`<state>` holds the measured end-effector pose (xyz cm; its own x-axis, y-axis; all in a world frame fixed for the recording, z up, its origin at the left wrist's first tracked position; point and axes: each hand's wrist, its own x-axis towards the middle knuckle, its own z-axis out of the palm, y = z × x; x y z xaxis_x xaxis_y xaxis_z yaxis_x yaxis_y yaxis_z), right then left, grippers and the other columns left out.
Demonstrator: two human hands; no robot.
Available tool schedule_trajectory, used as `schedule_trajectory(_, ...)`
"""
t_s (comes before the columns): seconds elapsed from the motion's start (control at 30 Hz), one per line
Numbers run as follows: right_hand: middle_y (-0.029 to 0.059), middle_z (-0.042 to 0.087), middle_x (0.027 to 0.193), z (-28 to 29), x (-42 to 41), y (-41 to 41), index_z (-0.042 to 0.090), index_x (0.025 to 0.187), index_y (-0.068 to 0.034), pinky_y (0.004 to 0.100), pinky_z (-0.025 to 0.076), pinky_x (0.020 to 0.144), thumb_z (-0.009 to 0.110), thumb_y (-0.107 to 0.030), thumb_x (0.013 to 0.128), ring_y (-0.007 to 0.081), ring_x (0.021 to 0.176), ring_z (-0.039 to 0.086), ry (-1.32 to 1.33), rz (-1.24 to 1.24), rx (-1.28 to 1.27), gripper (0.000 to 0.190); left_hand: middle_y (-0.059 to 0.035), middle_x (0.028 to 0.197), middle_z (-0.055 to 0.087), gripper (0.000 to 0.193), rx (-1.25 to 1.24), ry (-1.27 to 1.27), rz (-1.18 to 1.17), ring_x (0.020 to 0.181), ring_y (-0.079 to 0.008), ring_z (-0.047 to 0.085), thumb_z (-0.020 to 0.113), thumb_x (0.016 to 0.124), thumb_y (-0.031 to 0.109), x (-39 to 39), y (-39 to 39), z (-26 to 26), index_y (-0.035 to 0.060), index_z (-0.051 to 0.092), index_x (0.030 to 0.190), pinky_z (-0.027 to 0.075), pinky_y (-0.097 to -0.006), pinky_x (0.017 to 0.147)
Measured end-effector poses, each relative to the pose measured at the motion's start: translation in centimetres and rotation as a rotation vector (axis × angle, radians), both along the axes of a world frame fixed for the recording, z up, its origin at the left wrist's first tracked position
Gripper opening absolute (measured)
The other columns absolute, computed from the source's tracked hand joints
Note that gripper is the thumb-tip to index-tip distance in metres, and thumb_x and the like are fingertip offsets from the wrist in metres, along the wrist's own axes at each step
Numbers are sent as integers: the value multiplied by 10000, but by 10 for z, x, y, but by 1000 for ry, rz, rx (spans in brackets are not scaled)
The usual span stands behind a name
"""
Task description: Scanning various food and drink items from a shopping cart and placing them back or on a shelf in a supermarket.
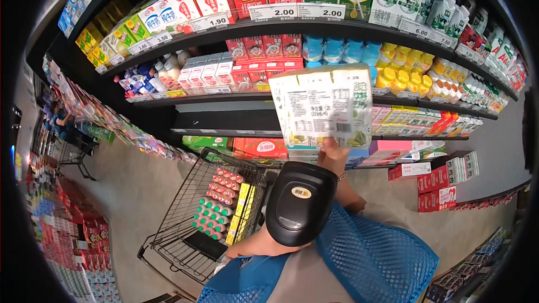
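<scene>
My right hand [333, 155] grips the lower edge of a white plastic-wrapped multipack of drink cartons [322, 105]. The pack is held up in front of the shelves, and its near face bears print and a barcode. Below it, close to my body, is a black handheld barcode scanner [301, 204] with a small oval badge on top. My left hand [271, 242] holds it from underneath, and the scanner's head hides most of the fingers. The scanner's top is towards me; its window is out of sight.
A wire shopping cart [168, 219] at my left carries bottles with red and green caps [212, 210] and yellow boxes [241, 208]. Ahead, drink shelves [269, 29] curve across the view. Cartons [438, 185] stand on the floor at right. Another person [61, 120] is far left by a cart.
</scene>
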<state>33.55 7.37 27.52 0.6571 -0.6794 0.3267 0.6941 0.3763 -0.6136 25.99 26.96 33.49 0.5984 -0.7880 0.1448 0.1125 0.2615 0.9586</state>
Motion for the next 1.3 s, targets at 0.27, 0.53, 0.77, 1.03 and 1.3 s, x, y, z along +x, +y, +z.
schedule_trajectory(0.27,133,632,987,0,-15,3,611,987,14,389,432,857,602,-21,737,279,928,586,426,-456,-659,253,-114,995,631,426,-19,-41,17,956,-200,607,696,744,-29,-3,8,-5,-26,532,1138,469,-348,868)
schedule_trajectory(0.53,101,633,993,20,-16,11,572,1006,59,337,437,853,580,-20,759,219,903,588,293,-94,-119,259,-110,988,633,416,-12,-104,69,947,-200,610,696,743,-33,-3,10,-1,-25,542,1130,469,-348,867)
schedule_trajectory(0.77,59,605,1027,12,-14,16,553,1041,59,287,439,852,578,50,713,164,925,559,185,-121,10,329,-107,981,636,408,-15,-168,116,940,-200,612,695,742,-36,5,-3,3,-24,551,1123,469,-347,867)
schedule_trajectory(1.03,48,580,1084,18,-16,13,529,1115,47,278,420,887,609,45,706,158,987,535,154,-49,147,417,-103,973,638,399,-15,-242,157,932,-201,615,695,740,-40,14,-7,12,-24,560,1115,469,-347,866)
schedule_trajectory(1.3,43,575,1098,10,-16,4,529,1122,39,281,417,893,681,-49,745,162,998,537,185,-57,40,417,-99,966,641,390,1,-322,208,923,-201,618,695,738,-44,16,-9,15,-23,570,1107,469,-346,865)
